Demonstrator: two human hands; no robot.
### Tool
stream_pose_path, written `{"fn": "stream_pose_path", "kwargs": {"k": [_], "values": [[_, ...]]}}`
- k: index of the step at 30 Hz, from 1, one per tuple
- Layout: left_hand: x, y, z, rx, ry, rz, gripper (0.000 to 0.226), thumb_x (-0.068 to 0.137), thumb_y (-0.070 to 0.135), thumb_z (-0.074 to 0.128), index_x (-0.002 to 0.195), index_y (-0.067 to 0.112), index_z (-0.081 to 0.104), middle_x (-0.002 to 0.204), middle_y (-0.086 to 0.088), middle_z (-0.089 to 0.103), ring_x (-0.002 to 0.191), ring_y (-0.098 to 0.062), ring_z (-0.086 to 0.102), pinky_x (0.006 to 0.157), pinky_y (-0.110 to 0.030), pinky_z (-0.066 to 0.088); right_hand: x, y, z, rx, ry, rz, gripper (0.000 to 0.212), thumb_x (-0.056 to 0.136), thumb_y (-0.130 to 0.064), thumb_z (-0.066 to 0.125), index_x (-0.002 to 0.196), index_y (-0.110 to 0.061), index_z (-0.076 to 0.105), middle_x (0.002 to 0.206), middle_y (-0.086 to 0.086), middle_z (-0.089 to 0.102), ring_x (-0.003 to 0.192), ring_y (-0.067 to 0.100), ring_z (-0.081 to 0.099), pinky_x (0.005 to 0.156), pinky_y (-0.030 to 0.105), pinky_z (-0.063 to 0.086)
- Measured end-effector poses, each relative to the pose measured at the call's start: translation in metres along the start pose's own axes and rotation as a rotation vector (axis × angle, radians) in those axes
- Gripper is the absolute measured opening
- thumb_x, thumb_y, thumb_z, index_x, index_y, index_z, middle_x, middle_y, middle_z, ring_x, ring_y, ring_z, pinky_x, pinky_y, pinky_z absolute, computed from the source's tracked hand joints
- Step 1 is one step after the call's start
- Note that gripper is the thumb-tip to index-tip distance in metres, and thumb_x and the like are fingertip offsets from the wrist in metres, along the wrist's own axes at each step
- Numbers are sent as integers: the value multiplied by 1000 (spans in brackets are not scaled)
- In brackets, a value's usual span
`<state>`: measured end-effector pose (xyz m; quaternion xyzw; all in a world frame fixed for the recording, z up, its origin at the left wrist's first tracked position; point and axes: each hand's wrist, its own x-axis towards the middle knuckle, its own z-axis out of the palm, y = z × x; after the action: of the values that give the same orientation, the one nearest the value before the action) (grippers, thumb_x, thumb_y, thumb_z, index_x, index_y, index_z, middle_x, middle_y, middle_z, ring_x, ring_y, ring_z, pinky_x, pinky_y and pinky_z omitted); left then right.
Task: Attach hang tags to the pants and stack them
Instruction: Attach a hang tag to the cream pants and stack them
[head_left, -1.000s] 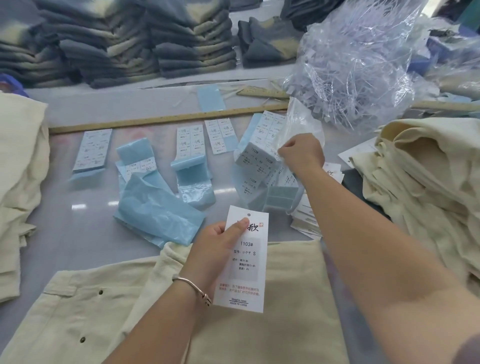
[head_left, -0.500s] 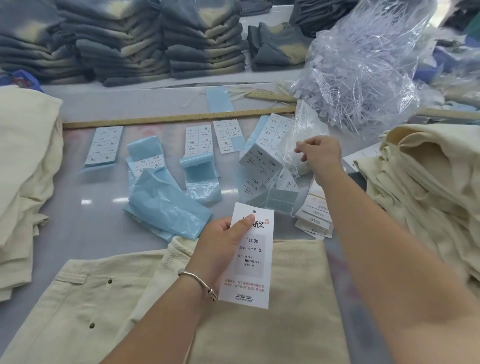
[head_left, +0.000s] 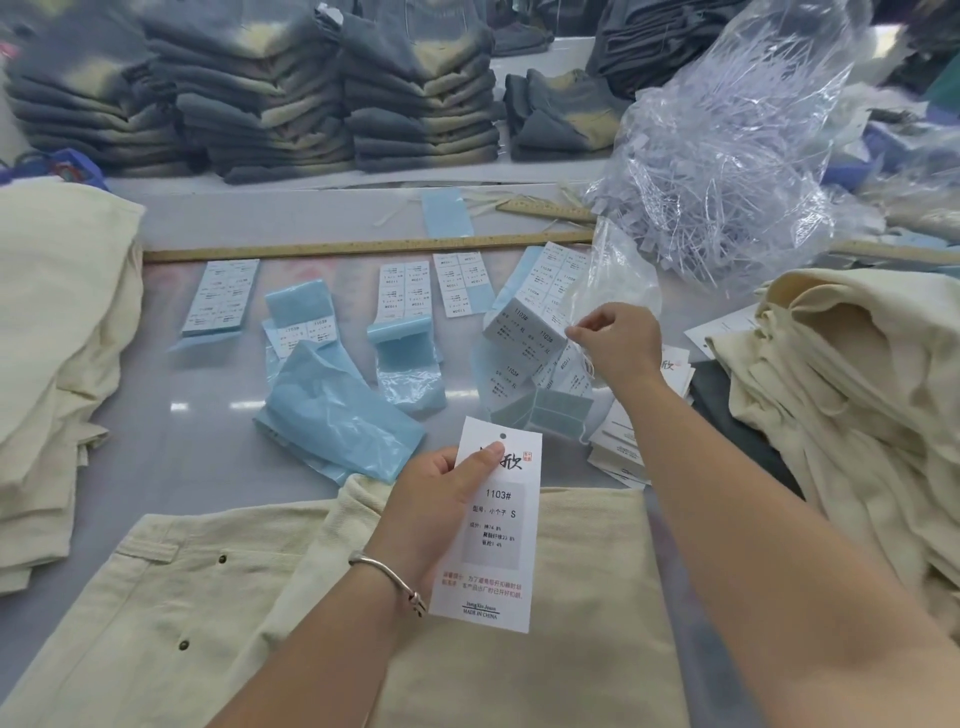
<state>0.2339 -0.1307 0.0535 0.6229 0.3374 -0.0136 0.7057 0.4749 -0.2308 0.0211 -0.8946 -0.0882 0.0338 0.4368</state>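
Figure: threading stage, head view. My left hand (head_left: 441, 499) grips the hang tag (head_left: 491, 525) upright, thumb pressed on its face just below the punched hole (head_left: 502, 436), the other fingers curled behind the card. The tag's long axis runs away from me and toward me, hole end farthest from my wrist. It hangs over the cream pants (head_left: 260, 597) spread on the table (head_left: 208, 415), whose waistband lies just below and to the left of my left fingers.

My right hand (head_left: 618, 343) is farther out and to the right, well apart from the tag. Its thumb and forefinger pinch something thin and pale at the mouth of a small clear bag (head_left: 618, 270), beside the sticker sheets (head_left: 535, 332); I judge it to be a tag string, but it is too fine to tell for certain.

The relation that matters: the hole lies toward me and to the left of my right fingers, at the tag's upper edge and uncovered by the thumb. The right hand, being the one that carries the fastener, would have to come back across to the hole, while the left keeps the card steady. A cream stack (head_left: 831, 389) lies to the right of the right hand, another (head_left: 57, 338) well to the left of the left.
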Motion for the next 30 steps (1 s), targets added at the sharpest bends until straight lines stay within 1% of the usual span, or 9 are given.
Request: {"fn": "stream_pose_path", "kwargs": {"k": [5, 7, 10, 12, 15, 19, 22, 26, 30], "values": [[-4, 1, 5, -8, -7, -5, 28, 85, 41, 70, 64, 22, 70, 67, -6, 70, 56, -20, 64, 61, -38, 56, -6, -17, -25, 119, 83, -78, 24, 75, -22, 82, 60, -24, 63, 67, -12, 62, 61, -1, 51, 67, 22, 41], [-6, 2, 5, -25, -6, -7, 28, 84, 42, 71, 66, 21, 70, 69, -7, 71, 57, -21, 64, 61, -37, 57, -15, -28, -39, 396, 80, -69, 22, 74, -16, 82, 63, -21, 64, 58, -14, 58, 50, -1, 46, 54, 15, 39], [-11, 4, 1, -43, -9, 9, 26, 84, 43, 70, 69, 21, 72, 73, -10, 72, 62, -25, 66, 67, -43, 57, -34, -43, -60, 1096, -211, 58, 12, 82, -6, 71, 77, -11, 61, 72, 4, 65, 47, 8, 44, 42, 16, 35], [-15, 6, -4, -66, 0, 25, 26, 84, 41, 70, 66, 23, 72, 70, -9, 71, 59, -23, 65, 59, -38, 57, -51, -50, -69, 1245, -396, 89, 9, 85, -8, 64, 81, -11, 56, 72, 5, 63, 47, 8, 46, 42, 15, 36], [-24, 10, -13, -162, 5, 31, 24, 84, 36, 71, 64, 23, 71, 66, -7, 69, 52, -19, 64, 49, -29, 52, -80, -62, -74, 1249, -536, 104, 10, 84, -13, 61, 77, -13, 53, 64, 0, 53, 44, 6, 40, 41, 15, 33], [-44, 19, -31, -226, -62, 145, 20, 74, 43, 73, 75, 23, 75, 74, -6, 72, 61, -19, 67, 54, -32, 53, -122, -79, -77, 1176, -549, 115, 11, 85, -16, 62, 77, -16, 55, 58, -6, 49, 41, 6, 29, 44, 20, 16], [-61, 23, -46, -260, -163, 282, 23, 72, 44, 77, 83, 23, 76, 78, -2, 72, 65, -16, 67, 57, -35, 54, -156, -96, -76, 1206, -572, 94, 10, 83, -17, 62, 75, -17, 55, 55, -8, 43, 40, 5, 26, 45, 22, 12], [-81, 34, -58, -146, -335, 458, 30, 81, 35, 67, 110, 27, 73, 109, -2, 68, 83, -11, 66, 68, -25, 53, -201, -117, -68, 1295, -634, 110, 11, 82, -20, 60, 77, -18, 50, 56, -10, 41, 42, 5, 26, 43, 19, 16], [-101, 39, -69, 9, -415, 428, 18, 85, 31, 64, 90, 19, 76, 84, -1, 72, 70, -15, 66, 62, -22, 51, -237, -129, -56, 1248, -649, 129, 14, 86, -20, 56, 73, -17, 50, 60, -6, 42, 51, 9, 35, 53, 24, 30]]}}
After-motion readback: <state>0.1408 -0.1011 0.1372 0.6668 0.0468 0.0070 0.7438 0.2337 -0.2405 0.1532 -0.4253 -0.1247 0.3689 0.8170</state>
